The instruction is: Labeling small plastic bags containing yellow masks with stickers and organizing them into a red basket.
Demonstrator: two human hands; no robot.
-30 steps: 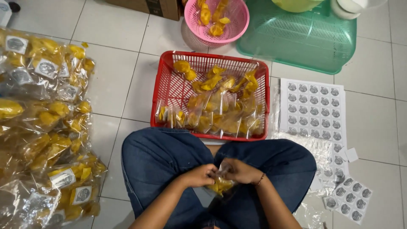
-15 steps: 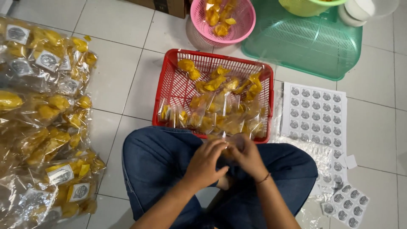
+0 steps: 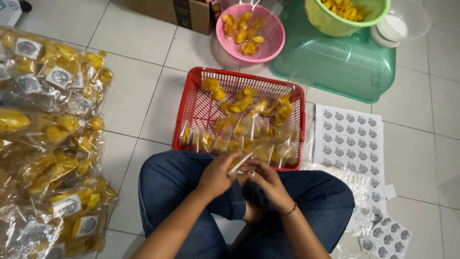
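Hands meet just below the red basket point(image 3: 191, 103): our left hand point(image 3: 216, 173) pinches a thin pale strip point(image 3: 240, 162), and our right hand point(image 3: 265, 181) curls narrow against it. It looks light, limp and slippery, best pinched by its ends.

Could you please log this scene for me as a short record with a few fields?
left hand: pinches a thin white strip together with the other hand
right hand: on the strip's lower end
red basket: in front of the knees, holds clear bags of yellow chips
sticker sheet: on the floor right of the basket
labelled bags: piled at left
pink basket: beyond, holds loose chips
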